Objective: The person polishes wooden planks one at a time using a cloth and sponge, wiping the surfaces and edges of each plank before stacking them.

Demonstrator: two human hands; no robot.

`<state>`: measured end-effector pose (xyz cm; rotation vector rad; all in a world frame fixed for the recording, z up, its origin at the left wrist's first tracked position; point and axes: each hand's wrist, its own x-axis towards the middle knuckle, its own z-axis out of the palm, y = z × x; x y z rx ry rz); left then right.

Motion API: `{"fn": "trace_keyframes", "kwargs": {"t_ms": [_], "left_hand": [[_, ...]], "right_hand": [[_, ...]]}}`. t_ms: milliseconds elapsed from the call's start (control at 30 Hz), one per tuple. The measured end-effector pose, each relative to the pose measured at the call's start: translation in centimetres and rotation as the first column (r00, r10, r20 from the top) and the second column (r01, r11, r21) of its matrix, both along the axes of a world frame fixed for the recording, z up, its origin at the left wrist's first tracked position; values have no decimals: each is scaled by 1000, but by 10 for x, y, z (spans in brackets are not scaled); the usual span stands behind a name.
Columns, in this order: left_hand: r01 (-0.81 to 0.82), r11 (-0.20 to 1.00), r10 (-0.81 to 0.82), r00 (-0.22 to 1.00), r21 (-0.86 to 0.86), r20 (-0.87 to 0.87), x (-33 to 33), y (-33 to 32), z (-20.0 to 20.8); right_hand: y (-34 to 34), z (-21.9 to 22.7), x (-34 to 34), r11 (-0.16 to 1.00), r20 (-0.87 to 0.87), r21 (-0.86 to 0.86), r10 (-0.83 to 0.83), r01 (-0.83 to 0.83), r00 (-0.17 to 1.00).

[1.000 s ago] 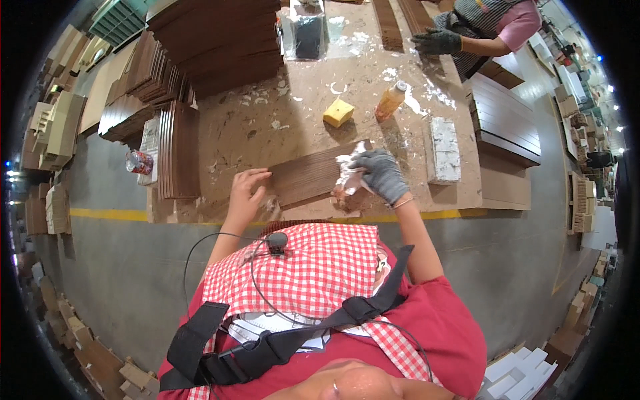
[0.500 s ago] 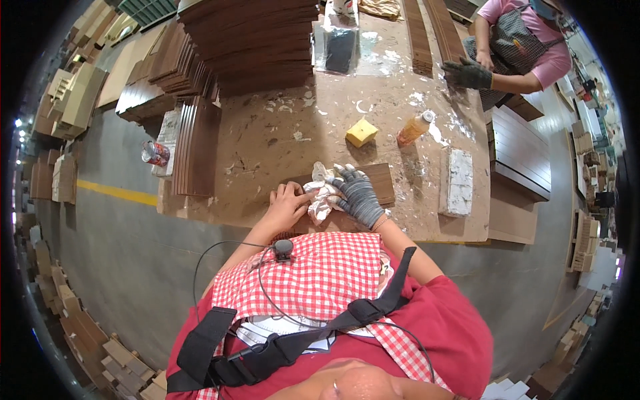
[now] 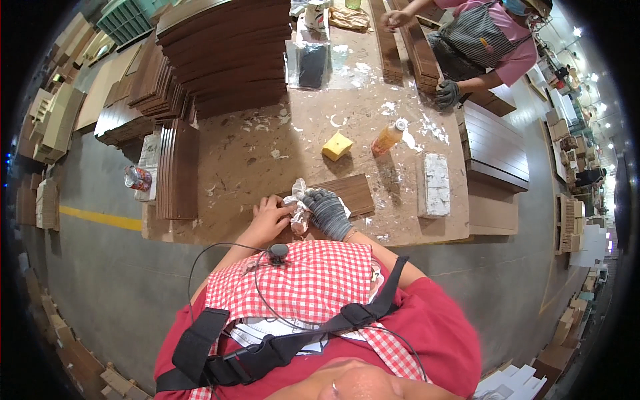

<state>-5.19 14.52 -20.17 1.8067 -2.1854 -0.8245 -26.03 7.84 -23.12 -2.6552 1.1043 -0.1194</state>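
Observation:
A brown wooden board (image 3: 353,193) lies slightly slanted near the front edge of the workbench. My left hand (image 3: 269,219), bare, holds the board's left end, with its fingers curled over it. A crumpled white rag (image 3: 299,200) is bunched against the board between my two hands. My right hand (image 3: 327,212), in a grey glove with pale fingertips, is closed on this rag and presses it to the wood. Part of the rag and the board's left part are hidden under my hands.
Beyond the board stand a yellow sponge block (image 3: 337,145), an orange bottle (image 3: 389,138) and a white-wrapped block (image 3: 434,185). Stacked brown panels (image 3: 223,57) rise at the far left; smaller boards (image 3: 179,170) stand nearer. A co-worker (image 3: 483,40) works at the far right beside long planks (image 3: 417,50).
My right hand has drawn the rag left along the board, exposing more wood. The whole view has shifted somewhat. The co-worker's bare hand has moved over the planks; the gloved one is lower.

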Motion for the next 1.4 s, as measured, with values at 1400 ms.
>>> {"fn": "trace_keyframes", "kwargs": {"t_ms": [1400], "left_hand": [[-96, 885, -52, 952, -456, -301, -21, -42, -56]], "right_hand": [[-30, 5, -31, 990, -289, 10, 136, -139, 948]]}}
